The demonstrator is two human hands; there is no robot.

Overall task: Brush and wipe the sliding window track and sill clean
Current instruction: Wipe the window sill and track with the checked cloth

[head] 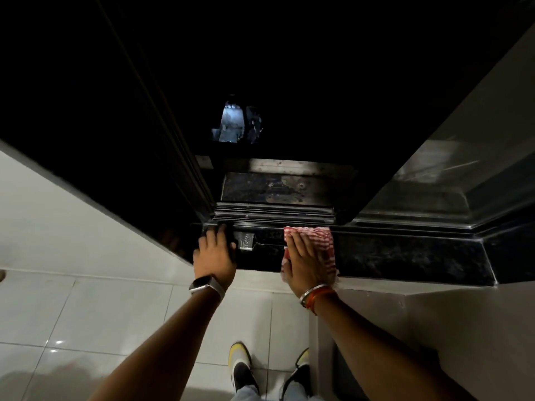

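Note:
A black polished stone sill (405, 257) runs across the window opening, with the ribbed sliding track (273, 214) just beyond it. My right hand (305, 263) lies flat, palm down, on a red-and-white checked cloth (321, 240) spread on the sill. A brush with a metal ferrule (246, 241) lies on the sill between my hands, its dark handle pointing right. My left hand (215, 253) rests over the brush's bristle end by the left frame corner; whether it grips the brush I cannot tell.
The dark window frame (185, 169) rises on the left and a glass pane (451, 183) stands on the right. Beyond the track lies a stained outer ledge (278, 191). Under me are white floor tiles (86, 314) and my shoes (241, 366).

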